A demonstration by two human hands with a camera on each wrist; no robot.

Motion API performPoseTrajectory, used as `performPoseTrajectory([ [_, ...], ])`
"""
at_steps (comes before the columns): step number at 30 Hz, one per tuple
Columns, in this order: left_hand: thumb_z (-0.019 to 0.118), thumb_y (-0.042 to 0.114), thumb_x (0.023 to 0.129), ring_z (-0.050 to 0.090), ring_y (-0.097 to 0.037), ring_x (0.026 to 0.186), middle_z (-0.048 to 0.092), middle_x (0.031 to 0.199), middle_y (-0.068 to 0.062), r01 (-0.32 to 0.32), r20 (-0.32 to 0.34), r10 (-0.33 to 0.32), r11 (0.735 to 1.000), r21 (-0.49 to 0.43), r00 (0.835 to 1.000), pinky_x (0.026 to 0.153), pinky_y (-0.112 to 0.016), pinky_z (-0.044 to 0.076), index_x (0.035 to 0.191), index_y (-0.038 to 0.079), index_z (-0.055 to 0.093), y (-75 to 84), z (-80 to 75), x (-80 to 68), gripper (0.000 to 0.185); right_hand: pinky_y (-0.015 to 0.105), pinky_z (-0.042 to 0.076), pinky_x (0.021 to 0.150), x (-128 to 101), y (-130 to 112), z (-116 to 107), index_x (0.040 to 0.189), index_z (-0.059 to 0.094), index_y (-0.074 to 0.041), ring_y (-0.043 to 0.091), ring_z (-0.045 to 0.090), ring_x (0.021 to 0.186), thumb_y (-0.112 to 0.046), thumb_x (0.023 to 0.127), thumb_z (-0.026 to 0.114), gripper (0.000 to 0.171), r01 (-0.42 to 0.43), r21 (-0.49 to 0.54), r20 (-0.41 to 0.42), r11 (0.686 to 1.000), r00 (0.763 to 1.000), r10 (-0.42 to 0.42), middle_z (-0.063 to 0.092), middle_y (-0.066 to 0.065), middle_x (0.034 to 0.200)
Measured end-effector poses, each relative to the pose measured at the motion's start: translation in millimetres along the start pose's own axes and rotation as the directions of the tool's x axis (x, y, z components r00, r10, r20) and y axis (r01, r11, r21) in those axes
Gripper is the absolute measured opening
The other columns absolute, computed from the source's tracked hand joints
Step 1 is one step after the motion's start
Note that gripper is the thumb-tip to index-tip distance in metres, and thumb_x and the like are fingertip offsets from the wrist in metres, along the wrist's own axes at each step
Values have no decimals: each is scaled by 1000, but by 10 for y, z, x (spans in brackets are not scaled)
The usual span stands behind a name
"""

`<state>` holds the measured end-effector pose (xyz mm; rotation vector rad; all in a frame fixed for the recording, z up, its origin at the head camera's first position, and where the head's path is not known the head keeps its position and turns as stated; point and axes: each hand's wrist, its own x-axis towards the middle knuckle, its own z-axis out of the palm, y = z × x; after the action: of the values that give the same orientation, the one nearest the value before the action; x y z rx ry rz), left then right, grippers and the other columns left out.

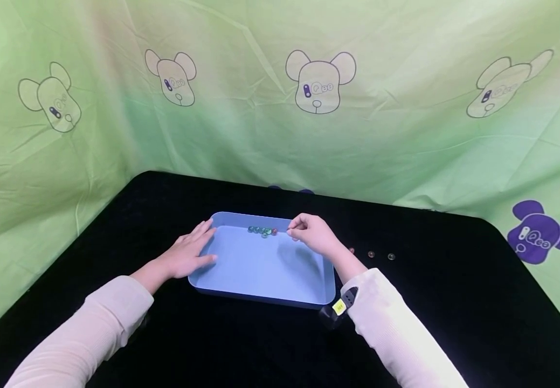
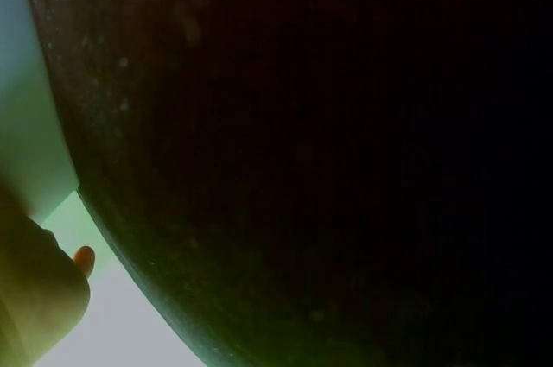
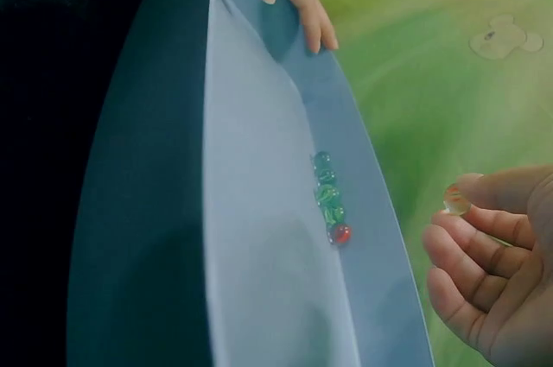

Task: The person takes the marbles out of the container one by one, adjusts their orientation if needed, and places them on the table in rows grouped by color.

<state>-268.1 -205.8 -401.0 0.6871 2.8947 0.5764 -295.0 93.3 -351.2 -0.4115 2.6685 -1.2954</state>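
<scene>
A shallow blue tray [image 1: 250, 267] lies on the black tabletop. Along its far wall sit several green marbles [image 3: 327, 195] in a short row, with a red marble [image 3: 340, 234] at the right end. My left hand [image 1: 185, 258] rests over the tray's left side, fingers spread on the rim. Above the far right part of the tray, my right hand [image 1: 315, 234] pinches a clear marble with an orange swirl [image 3: 455, 201] between thumb and fingertips. The left wrist view is mostly dark, with part of the left hand [image 2: 43, 298] at its lower left.
Right of the tray, loose marbles lie on the black table [image 1: 435, 302]: one partly behind the right forearm, a brownish marble [image 1: 371, 254] and a clear marble [image 1: 391, 257]. A green cloth [image 1: 241, 134] with mouse-head drawings hangs behind the table.
</scene>
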Motion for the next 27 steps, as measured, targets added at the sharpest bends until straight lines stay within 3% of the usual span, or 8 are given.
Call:
performPoseTrajectory([
  [7, 42, 40, 88, 0, -27, 129, 0, 144, -8, 6, 6, -6, 1000, -16, 1000, 96, -51, 11, 137, 3, 19, 3, -9, -8, 66, 30, 39, 63, -84, -3, -27, 91, 58, -4, 30, 54, 79, -13, 82, 57, 13, 25, 25, 12, 999, 1000, -26, 61, 9, 80],
  [19, 39, 41, 89, 1, -28, 129, 4, 144, -10, -12, -11, 13, 998, 60, 1000, 97, -49, 13, 136, 2, 22, 20, -9, -31, 64, 31, 41, 65, -223, -7, -46, 91, 58, -4, 32, 54, 80, -13, 82, 56, 13, 57, 79, 14, 995, 998, -59, 59, 7, 77],
  [27, 38, 43, 89, 1, -27, 129, 4, 144, -9, -13, -11, 14, 998, 54, 1000, 97, -48, 13, 136, 3, 22, 26, -7, -25, 64, 31, 41, 66, -327, 37, -78, 92, 58, -3, 28, 55, 79, -14, 82, 57, 15, 36, 87, 4, 996, 999, -37, 59, 6, 77],
])
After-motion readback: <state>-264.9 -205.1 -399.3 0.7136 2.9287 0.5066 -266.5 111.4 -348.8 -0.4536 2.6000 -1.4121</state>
